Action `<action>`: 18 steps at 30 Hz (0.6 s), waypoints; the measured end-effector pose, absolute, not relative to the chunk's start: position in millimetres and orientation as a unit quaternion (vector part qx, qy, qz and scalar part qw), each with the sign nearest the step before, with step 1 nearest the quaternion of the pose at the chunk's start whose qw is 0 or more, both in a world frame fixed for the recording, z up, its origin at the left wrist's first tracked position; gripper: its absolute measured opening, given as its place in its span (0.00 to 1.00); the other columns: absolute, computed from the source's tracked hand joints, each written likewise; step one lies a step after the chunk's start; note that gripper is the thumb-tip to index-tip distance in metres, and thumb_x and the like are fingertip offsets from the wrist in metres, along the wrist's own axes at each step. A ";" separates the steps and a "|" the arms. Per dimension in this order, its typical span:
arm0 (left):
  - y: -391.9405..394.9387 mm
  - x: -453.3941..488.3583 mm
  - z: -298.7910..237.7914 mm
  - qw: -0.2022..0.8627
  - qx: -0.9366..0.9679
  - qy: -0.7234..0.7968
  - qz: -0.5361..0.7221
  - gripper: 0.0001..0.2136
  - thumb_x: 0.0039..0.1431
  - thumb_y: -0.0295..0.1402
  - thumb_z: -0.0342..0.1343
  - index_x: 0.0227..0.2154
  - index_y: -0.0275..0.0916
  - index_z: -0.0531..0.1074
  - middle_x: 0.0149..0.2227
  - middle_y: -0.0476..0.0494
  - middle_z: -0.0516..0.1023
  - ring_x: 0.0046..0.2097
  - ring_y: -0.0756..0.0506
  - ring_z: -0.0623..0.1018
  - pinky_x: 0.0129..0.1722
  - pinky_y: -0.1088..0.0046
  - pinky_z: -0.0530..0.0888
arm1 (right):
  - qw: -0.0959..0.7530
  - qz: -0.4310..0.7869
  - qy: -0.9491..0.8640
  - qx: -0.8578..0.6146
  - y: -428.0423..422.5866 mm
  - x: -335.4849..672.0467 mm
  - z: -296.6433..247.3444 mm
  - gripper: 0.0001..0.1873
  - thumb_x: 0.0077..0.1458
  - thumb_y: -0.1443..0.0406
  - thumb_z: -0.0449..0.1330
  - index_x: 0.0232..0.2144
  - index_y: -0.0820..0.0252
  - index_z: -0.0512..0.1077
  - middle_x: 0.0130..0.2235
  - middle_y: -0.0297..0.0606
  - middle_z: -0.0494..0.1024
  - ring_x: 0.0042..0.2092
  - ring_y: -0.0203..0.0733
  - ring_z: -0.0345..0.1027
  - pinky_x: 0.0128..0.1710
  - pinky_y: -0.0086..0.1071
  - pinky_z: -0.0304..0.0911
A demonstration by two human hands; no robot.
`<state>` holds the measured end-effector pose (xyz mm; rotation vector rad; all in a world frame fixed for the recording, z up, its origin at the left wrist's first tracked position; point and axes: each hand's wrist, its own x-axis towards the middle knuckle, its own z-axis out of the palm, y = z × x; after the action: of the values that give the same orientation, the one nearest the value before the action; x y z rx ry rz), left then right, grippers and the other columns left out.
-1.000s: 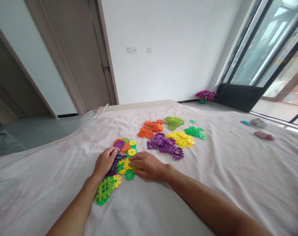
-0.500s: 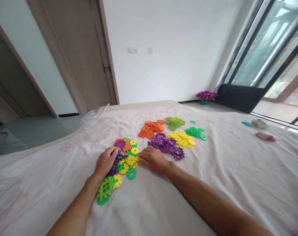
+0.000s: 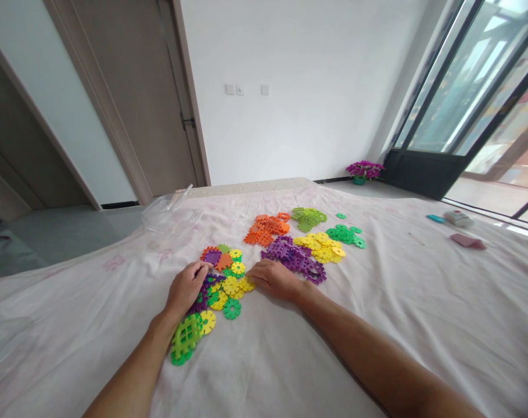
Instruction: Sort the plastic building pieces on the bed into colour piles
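Flat plastic interlocking pieces lie on a white sheet [image 3: 377, 325]. My left hand [image 3: 186, 288] rests with curled fingers on a mixed pile [image 3: 222, 284] of purple, yellow and green pieces. My right hand [image 3: 275, 278] lies palm down just right of that pile, fingertips touching yellow round pieces [image 3: 240, 284]. A lime grid piece [image 3: 186, 335] sits by my left wrist. Farther back are sorted heaps: purple [image 3: 292, 255], orange [image 3: 266, 227], lime [image 3: 308, 216], yellow [image 3: 320, 245] and green [image 3: 345, 233].
A clear plastic bag [image 3: 172, 212] lies at the sheet's far left edge. Small objects, a teal one [image 3: 435, 218] and a pink one [image 3: 466, 240], sit at the far right. A door [image 3: 133, 98], a potted purple plant [image 3: 363, 170] and glass sliding doors [image 3: 477, 98] stand beyond.
My right hand has slid back and to the right, away from the mixed pile toward the purple heap, dragging yellow pieces along. My left hand has stayed in place.
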<state>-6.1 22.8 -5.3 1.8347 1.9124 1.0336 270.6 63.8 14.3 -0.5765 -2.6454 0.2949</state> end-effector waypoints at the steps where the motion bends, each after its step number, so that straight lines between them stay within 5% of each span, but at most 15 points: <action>1: 23.0 -6.6 -6.0 0.147 0.638 0.664 0.360 0.16 0.60 0.42 0.44 0.38 0.46 0.77 0.45 0.49 0.81 0.48 0.44 0.77 0.50 0.70 0.70 | 0.211 0.099 -0.948 -0.215 64.0 270.4 12.0 0.16 0.67 0.62 0.47 0.44 0.59 0.74 0.39 0.42 0.79 0.42 0.39 0.70 0.44 0.31 0.63; 18: 25.3 -9.3 -11.5 0.150 0.643 0.662 0.355 0.17 0.61 0.43 0.44 0.40 0.44 0.76 0.45 0.48 0.80 0.48 0.44 0.77 0.50 0.70 0.69 | 0.341 -0.079 -0.714 -0.606 105.9 337.3 37.6 0.15 0.64 0.62 0.50 0.44 0.55 0.76 0.41 0.40 0.79 0.43 0.45 0.68 0.45 0.36 0.59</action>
<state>-9.3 25.3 -11.5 1.8465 1.9027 1.0202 337.3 105.9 37.6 -1.5767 -1.8570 -0.2042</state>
